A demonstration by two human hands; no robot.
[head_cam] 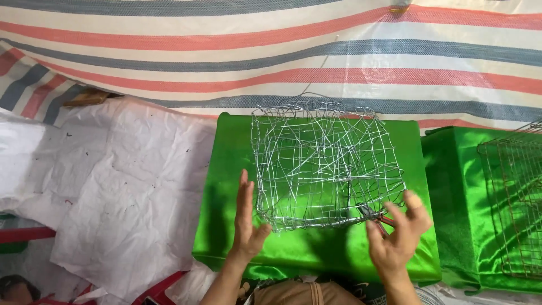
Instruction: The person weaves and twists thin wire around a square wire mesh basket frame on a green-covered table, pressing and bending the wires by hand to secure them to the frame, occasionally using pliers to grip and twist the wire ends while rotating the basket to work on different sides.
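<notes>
A silver wire mesh basket (324,164), roughly square and tangled, rests on a shiny green cloth-covered block (226,226). My left hand (247,220) stands flat and upright against the basket's near left corner, fingers apart, holding nothing. At the basket's near right corner my right hand (398,234) has its fingers spread and curled, next to small pliers with red handles (377,217). Whether the fingers grip the pliers is unclear.
A second green-covered block (451,214) with a rusty brownish wire grid (516,203) stands to the right. Crumpled white sheeting (118,192) lies to the left. A striped red, blue and white tarp (271,51) covers the back.
</notes>
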